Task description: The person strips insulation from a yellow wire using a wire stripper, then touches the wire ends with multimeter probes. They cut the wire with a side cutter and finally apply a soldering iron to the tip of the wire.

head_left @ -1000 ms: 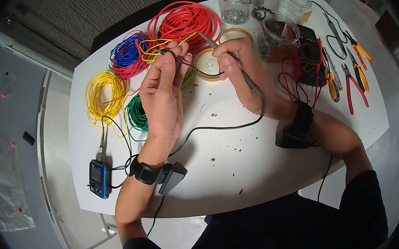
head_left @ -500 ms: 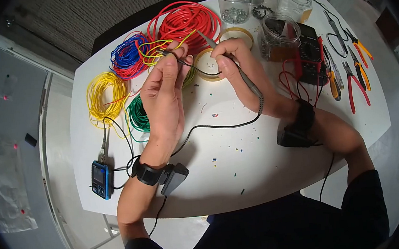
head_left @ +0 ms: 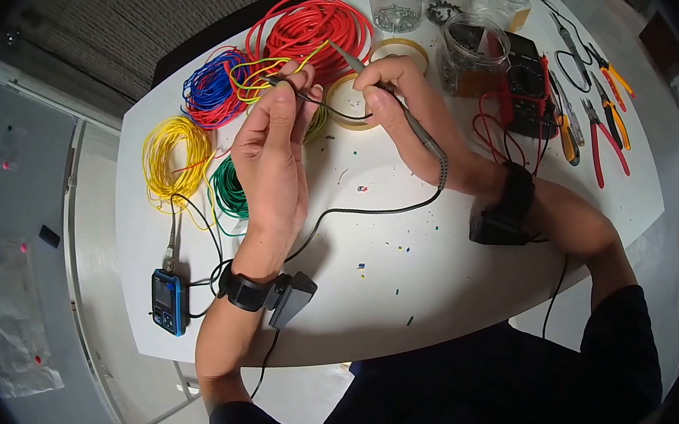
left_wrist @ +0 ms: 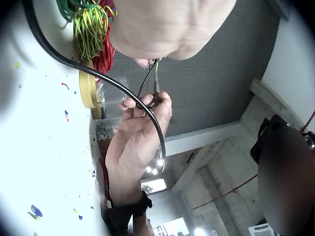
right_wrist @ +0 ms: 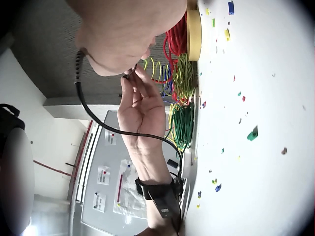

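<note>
A grey oscilloscope probe [head_left: 349, 59] rests in my right hand [head_left: 430, 115], pinched between thumb and fingers, its tip pointing up and away. Between thumb and fingertips my left hand [head_left: 270, 170] pinches a small black clip [head_left: 274, 80] on the probe's thin black lead [head_left: 332, 115]. A yellow-green wire [head_left: 314, 54] runs from near the left fingertips to the probe's tip, overlapping it in the head view. In the left wrist view the right hand [left_wrist: 140, 140] and probe tip show beyond the left palm. The probe's cable [head_left: 380, 210] loops down to a blue handheld oscilloscope [head_left: 168, 302].
Coils of red wire [head_left: 290, 33], blue wire [head_left: 209, 85], yellow wire [head_left: 159, 168] and green wire [head_left: 229, 191] lie left. Tape rolls [head_left: 341, 118], clear jars [head_left: 396, 14], a multimeter [head_left: 527, 83] and pliers [head_left: 609, 141] sit behind and right. Insulation scraps [right_wrist: 252, 133] dot the white table.
Both hands keep their grips and nearly the same pose. The whole head view shifts slightly, and the hands hold their places relative to each other.
</note>
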`<action>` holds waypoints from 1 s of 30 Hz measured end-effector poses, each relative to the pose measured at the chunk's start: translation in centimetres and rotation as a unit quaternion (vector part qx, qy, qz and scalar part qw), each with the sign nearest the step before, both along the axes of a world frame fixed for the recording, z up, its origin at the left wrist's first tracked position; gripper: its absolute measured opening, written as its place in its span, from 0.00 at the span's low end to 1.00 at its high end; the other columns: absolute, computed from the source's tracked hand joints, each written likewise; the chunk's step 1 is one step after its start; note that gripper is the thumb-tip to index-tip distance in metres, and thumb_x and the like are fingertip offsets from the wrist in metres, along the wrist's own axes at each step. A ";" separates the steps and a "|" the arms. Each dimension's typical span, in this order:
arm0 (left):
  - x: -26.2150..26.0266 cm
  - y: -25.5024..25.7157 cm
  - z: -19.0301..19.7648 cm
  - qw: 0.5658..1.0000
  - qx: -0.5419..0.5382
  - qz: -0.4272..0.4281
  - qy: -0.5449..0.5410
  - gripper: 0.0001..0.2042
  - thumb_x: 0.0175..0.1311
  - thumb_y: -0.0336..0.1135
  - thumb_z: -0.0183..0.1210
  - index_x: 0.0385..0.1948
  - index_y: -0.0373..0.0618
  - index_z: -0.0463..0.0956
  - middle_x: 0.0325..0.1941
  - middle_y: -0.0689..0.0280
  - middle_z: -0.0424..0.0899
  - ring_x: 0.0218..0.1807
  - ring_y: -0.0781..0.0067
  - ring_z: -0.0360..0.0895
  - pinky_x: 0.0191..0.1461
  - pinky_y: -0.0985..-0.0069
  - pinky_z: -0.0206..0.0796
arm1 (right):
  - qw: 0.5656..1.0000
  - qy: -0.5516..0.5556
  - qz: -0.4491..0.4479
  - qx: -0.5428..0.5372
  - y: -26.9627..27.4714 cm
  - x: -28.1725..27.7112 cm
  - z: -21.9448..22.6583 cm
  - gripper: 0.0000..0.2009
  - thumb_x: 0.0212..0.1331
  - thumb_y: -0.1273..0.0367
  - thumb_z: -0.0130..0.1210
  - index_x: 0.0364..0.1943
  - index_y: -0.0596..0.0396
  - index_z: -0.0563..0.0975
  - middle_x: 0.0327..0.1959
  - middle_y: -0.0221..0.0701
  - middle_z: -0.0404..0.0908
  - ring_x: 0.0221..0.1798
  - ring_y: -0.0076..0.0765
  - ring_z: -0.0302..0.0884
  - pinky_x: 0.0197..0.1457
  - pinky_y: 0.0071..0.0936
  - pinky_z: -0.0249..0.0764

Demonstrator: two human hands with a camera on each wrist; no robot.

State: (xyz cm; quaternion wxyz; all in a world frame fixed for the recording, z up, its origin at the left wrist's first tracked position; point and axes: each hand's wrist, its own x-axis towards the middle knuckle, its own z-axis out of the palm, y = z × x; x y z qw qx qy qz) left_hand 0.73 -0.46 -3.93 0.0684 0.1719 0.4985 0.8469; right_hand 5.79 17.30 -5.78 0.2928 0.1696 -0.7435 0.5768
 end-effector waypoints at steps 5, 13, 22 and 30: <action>-0.1 -0.1 -0.2 1.000 -0.002 -0.005 0.003 0.13 0.78 0.35 0.56 0.53 0.35 0.81 0.61 0.56 0.82 0.59 0.68 0.81 0.70 0.72 0.72 | 1.000 -0.018 -0.004 -0.012 -0.1 0.2 0.1 0.08 0.75 0.68 0.49 0.50 0.56 0.73 0.37 0.31 0.79 0.37 0.28 0.77 0.44 0.29 0.74; -0.1 -0.2 -0.2 1.000 -0.008 0.003 0.000 0.13 0.78 0.35 0.56 0.53 0.37 0.81 0.62 0.59 0.81 0.64 0.66 0.79 0.70 0.72 0.72 | 1.000 0.008 -0.001 0.000 0.2 -0.1 -0.4 0.09 0.75 0.67 0.48 0.51 0.56 0.74 0.36 0.31 0.78 0.36 0.27 0.77 0.43 0.28 0.73; 0.0 -0.3 -0.2 0.999 -0.031 0.005 0.012 0.14 0.79 0.38 0.55 0.53 0.38 0.81 0.61 0.60 0.82 0.56 0.73 0.81 0.66 0.74 0.72 | 0.998 -0.029 0.039 -0.046 -0.2 0.5 0.0 0.11 0.76 0.65 0.48 0.52 0.57 0.73 0.36 0.29 0.77 0.33 0.24 0.76 0.39 0.25 0.73; 1.4 0.4 0.2 0.994 -0.104 -0.001 0.022 0.16 0.82 0.43 0.49 0.52 0.38 0.77 0.49 0.63 0.86 0.53 0.75 0.82 0.61 0.74 0.73 | 0.995 -0.055 0.046 -0.070 -0.1 0.5 -0.1 0.12 0.76 0.65 0.48 0.54 0.57 0.72 0.37 0.30 0.77 0.33 0.22 0.75 0.37 0.24 0.75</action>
